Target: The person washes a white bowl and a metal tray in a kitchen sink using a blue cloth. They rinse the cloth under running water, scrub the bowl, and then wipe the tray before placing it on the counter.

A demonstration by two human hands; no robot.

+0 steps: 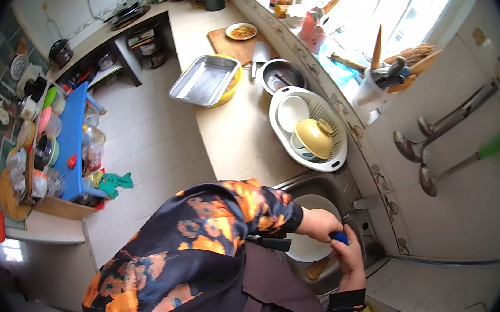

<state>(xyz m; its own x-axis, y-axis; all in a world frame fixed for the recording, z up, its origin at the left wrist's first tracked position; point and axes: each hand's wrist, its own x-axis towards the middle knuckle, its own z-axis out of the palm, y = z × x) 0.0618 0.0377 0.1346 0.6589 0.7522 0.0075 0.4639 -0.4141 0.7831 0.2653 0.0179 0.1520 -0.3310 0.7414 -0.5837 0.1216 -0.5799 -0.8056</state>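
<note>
I stand at a steel sink [327, 183] set into the counter. My left hand [317, 224] reaches from a floral sleeve and curls over the rim of a white bowl [305, 248] lying in the sink. My right hand [350, 260] comes up from the lower edge, and its fingers are closed on a small blue object [339, 237] right beside the left hand. What the blue object is I cannot make out. Below the hands a brownish item [316, 268] lies in the sink.
A white drying basket [341, 152] with a yellow bowl [314, 137] and white bowls sits beyond the sink. Farther along are a pan [281, 75], a metal tray [204, 80] on a yellow basin and a cutting board [231, 47]. Ladles [444, 128] hang on the right wall. A blue table [71, 145] stands across the tiled floor.
</note>
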